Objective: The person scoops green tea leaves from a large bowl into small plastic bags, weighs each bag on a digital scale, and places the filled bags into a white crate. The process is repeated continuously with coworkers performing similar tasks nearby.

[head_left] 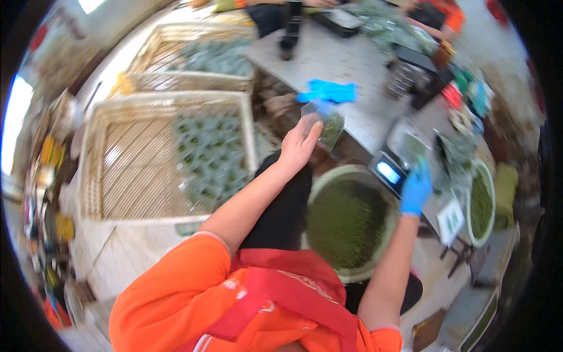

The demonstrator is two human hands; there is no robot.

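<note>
In my bare left hand (298, 144) is a small clear plastic bag (332, 129) of green dried leaves, pinched near its upper side and held between the trays and the table. My right hand (415, 190), in a blue glove, reaches over a digital scale (387, 173) with a lit display. On the scale's pan lies something clear with green in it, and my right fingertips are at its near side. Those fingers are blurred, so their grip does not show. Below my hands stands a pale round basin (315, 190) of loose green leaves.
A slatted cream tray (91, 158) at left holds rows of filled clear bags (211, 155); another tray (193, 82) stands behind it. A blue glove (328, 91) lies on the metal table (363, 120). At right are a smaller leaf basin (491, 202) and plastic bags (457, 158). Other people sit beyond.
</note>
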